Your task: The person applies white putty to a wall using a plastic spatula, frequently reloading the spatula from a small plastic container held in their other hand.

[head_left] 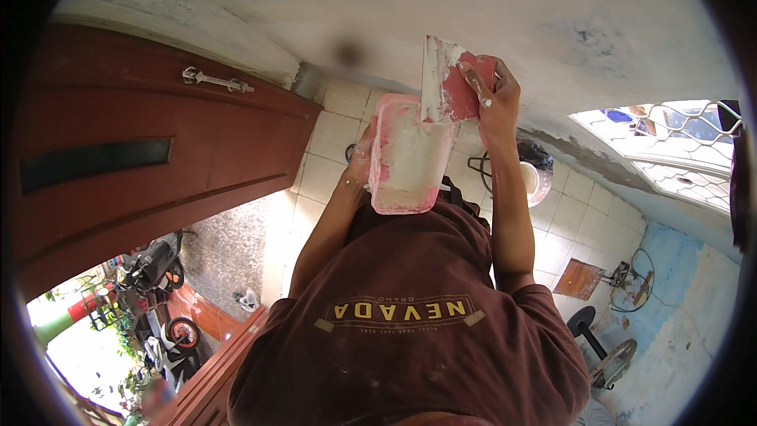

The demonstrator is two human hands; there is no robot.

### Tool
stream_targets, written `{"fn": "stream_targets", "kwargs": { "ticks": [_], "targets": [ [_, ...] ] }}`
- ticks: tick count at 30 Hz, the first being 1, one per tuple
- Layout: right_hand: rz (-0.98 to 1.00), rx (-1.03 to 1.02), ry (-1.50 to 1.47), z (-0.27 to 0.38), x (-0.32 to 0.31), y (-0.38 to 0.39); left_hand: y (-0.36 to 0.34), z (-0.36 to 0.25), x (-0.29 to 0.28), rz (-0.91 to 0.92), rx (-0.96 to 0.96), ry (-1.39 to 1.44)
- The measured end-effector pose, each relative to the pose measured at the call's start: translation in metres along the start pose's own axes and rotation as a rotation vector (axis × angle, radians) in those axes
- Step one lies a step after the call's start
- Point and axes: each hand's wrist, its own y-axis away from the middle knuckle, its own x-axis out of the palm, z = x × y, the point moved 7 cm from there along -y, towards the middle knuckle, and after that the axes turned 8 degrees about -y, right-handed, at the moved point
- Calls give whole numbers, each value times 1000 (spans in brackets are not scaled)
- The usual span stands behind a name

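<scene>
My left hand (362, 156) is closed on the left side of a pink rectangular tub (404, 207), held in front of my chest. Off-white putty (414, 154) coats its inside, and pink shows through in smeared patches. My right hand (500, 99) grips a flat red putty scraper (461, 95), thumb on its near face. White putty is thick along the scraper's left edge, which hangs over the tub's upper right part. Whether the scraper touches the tub, I cannot tell. Spots of putty stick to both hands.
Ahead is a patchy plastered wall (315, 8). A brown door (158, 154) stands at left, with a parked motorcycle (169, 347) beyond it. A white bucket (539, 183) sits on the tiled floor (335, 122) right of me. Farther right are a grilled window (670, 138) and a stand fan (583, 321).
</scene>
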Motion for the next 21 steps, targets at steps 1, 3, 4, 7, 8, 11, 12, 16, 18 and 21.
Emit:
{"fn": "stream_targets", "kwargs": {
  "ticks": [1, 3, 4, 7, 8, 11, 12, 16, 18, 21],
  "targets": [
    [-4, -16, -8, 0, -1, -3, 1, 1, -1, -37, -14, 26],
    [-12, -44, -25, 0, -3, -7, 3, -8, 11, 27, 73, -90],
    [-27, -42, -24, 0, -4, -9, 5, -12, 17, 58, 115, -148],
    [-95, -81, 52, 3, -8, -8, 9, -8, 4, 56, 131, -122],
    [-135, -124, 125, 7, -9, -4, 12, -6, 1, 46, 125, -107],
    [-276, -222, 35, 11, -28, 2, 12, -5, -3, 27, 113, -49],
    [-324, -245, -50, 15, -34, 7, 12, -5, -5, 14, 114, -26],
    [-171, -181, -424, 25, -45, 29, 3, -3, -14, -81, 106, 107],
    [-191, -160, -478, 26, -49, 40, 0, -6, -16, -164, 148, 44],
    [42, -289, -414, 33, -52, 54, -9, -12, 1, -131, 231, -1]
  ]
}}
